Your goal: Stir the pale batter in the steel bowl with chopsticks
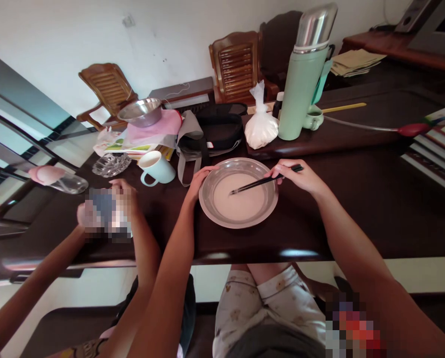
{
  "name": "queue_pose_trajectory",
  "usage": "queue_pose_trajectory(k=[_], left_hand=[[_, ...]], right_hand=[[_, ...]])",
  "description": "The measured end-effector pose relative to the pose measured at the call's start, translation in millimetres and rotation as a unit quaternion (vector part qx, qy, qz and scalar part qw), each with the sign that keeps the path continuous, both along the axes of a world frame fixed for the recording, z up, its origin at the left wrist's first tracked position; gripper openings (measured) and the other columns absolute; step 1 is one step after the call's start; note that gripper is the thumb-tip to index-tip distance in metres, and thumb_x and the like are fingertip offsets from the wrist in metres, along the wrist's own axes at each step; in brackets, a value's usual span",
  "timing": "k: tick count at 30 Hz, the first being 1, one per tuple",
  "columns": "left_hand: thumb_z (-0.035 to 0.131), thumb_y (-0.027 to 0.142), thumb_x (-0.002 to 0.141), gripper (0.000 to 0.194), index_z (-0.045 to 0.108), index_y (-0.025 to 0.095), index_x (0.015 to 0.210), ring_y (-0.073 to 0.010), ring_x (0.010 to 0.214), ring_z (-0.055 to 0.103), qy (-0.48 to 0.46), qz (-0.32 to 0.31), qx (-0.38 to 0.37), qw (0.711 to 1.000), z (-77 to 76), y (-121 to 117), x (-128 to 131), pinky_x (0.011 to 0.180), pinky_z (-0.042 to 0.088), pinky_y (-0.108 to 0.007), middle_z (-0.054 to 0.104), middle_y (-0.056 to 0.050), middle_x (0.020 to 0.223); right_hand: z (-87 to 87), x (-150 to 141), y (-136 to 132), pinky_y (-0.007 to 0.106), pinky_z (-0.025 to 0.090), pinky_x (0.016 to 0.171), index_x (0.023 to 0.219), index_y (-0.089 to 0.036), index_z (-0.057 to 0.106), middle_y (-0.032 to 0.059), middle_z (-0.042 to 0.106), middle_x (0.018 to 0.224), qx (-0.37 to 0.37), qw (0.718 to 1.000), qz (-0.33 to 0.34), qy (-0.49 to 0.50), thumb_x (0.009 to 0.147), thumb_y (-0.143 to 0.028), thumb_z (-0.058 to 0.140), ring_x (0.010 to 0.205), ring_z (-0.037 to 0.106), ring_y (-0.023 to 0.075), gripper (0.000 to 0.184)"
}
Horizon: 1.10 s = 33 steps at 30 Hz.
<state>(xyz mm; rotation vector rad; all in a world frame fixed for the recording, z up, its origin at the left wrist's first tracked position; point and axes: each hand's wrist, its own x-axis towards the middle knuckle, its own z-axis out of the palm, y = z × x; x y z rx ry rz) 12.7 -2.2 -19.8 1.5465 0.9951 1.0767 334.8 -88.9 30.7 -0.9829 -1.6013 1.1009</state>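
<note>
A round steel bowl (pixel 211 209) of pale, milky batter sits on the dark wooden table (pixel 356 199) in front of me. My left hand (pixel 199 180) grips the bowl's left rim, fingers curled over the edge. My right hand (pixel 300 176) is closed on a pair of black chopsticks (pixel 261 183) whose tips dip into the batter near the bowl's middle.
Another person's two hands (pixel 106 211) hold a blurred object at the left. Behind the bowl stand a light blue mug (pixel 157 168), a black bag (pixel 218 129), a tied bag of white powder (pixel 260 124), a green thermos (pixel 304 74), a second steel bowl (pixel 140 111) and a glass ashtray (pixel 111 164).
</note>
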Motion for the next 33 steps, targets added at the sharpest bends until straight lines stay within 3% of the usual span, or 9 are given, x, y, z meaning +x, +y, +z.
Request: queue_pose_trajectory(k=[4,9,14,16,20,22,26,31,33], left_hand=[[0.051,0.027,0.078,0.027,0.072,0.016,0.092,-0.0217,0.100,0.058,-0.007,-0.002,0.004,1.000,1.1,-0.9,0.7,0.089,0.043,-0.031,0.068,-0.006,0.104],[0.051,0.028,0.078,0.028,0.071,0.016,0.093,-0.0223,0.101,0.058,0.002,0.002,-0.008,1.000,1.3,-0.6,0.6,0.091,0.041,-0.031,0.068,-0.006,0.105],[0.050,0.026,0.079,0.028,0.071,0.015,0.093,-0.0226,0.104,0.057,0.000,-0.001,0.000,1.000,2.0,-1.2,0.7,0.092,0.040,-0.032,0.068,-0.007,0.107],[0.050,0.026,0.079,0.028,0.071,0.015,0.093,-0.0225,0.105,0.057,-0.001,-0.004,0.003,1.000,1.8,-1.1,0.4,0.094,0.040,-0.032,0.067,-0.007,0.107],[0.050,0.027,0.080,0.028,0.071,0.015,0.095,-0.0226,0.105,0.057,0.002,-0.005,-0.001,1.000,0.9,-0.6,0.0,0.094,0.040,-0.032,0.067,-0.007,0.109],[0.050,0.028,0.079,0.028,0.070,0.015,0.095,-0.0227,0.105,0.057,0.002,-0.002,-0.003,1.000,0.7,-0.5,0.2,0.093,0.040,-0.032,0.067,-0.007,0.108],[0.051,0.028,0.078,0.028,0.071,0.015,0.092,-0.0225,0.104,0.057,-0.005,-0.005,0.004,1.000,0.9,-0.6,0.2,0.094,0.039,-0.032,0.068,-0.007,0.107],[0.051,0.028,0.077,0.028,0.071,0.016,0.092,-0.0222,0.104,0.057,-0.005,0.000,0.000,1.000,0.8,-0.7,-0.2,0.092,0.040,-0.031,0.068,-0.006,0.106],[0.051,0.027,0.078,0.028,0.071,0.016,0.093,-0.0221,0.103,0.057,-0.007,0.002,-0.001,1.000,0.8,-0.9,-0.1,0.092,0.040,-0.031,0.068,-0.006,0.108]], right_hand=[[0.3,4.2,0.3,0.023,0.039,0.044,0.061,-0.017,0.064,0.0071,0.071,0.069,0.022,0.997,-0.056,0.038,0.083,-0.050,0.059,0.056,0.059,0.0138,0.040],[-0.1,-1.0,-0.7,0.026,0.048,0.055,0.067,-0.018,0.067,0.0063,0.073,0.080,-0.011,1.000,0.017,-0.001,0.084,-0.049,0.059,0.057,0.057,0.0122,0.037],[0.5,3.0,0.6,0.024,0.040,0.045,0.062,-0.018,0.065,0.0070,0.072,0.072,0.022,0.997,-0.066,0.029,0.082,-0.051,0.060,0.056,0.059,0.0139,0.040],[0.5,3.6,0.4,0.023,0.037,0.041,0.059,-0.018,0.064,0.0074,0.070,0.067,0.013,0.998,-0.053,0.039,0.083,-0.052,0.059,0.058,0.061,0.0155,0.042],[-0.2,-2.5,-0.4,0.026,0.048,0.054,0.066,-0.018,0.067,0.0065,0.072,0.078,-0.017,1.000,0.024,0.001,0.083,-0.052,0.059,0.058,0.059,0.0131,0.038],[0.0,-3.2,0.0,0.028,0.050,0.059,0.069,-0.018,0.068,0.0063,0.073,0.081,-0.006,1.000,0.008,-0.001,0.081,-0.053,0.061,0.058,0.059,0.0127,0.037],[1.2,1.7,0.2,0.025,0.043,0.046,0.062,-0.017,0.065,0.0078,0.071,0.071,0.014,0.998,-0.054,0.039,0.081,-0.054,0.061,0.058,0.060,0.0154,0.042],[1.6,-3.2,-1.2,0.028,0.049,0.055,0.065,-0.018,0.067,0.0066,0.072,0.077,-0.017,1.000,0.021,0.006,0.081,-0.054,0.060,0.057,0.059,0.0136,0.040],[1.9,-3.9,-1.0,0.029,0.051,0.061,0.069,-0.019,0.068,0.0060,0.073,0.082,-0.005,1.000,0.009,-0.005,0.081,-0.054,0.061,0.059,0.059,0.0131,0.038]])
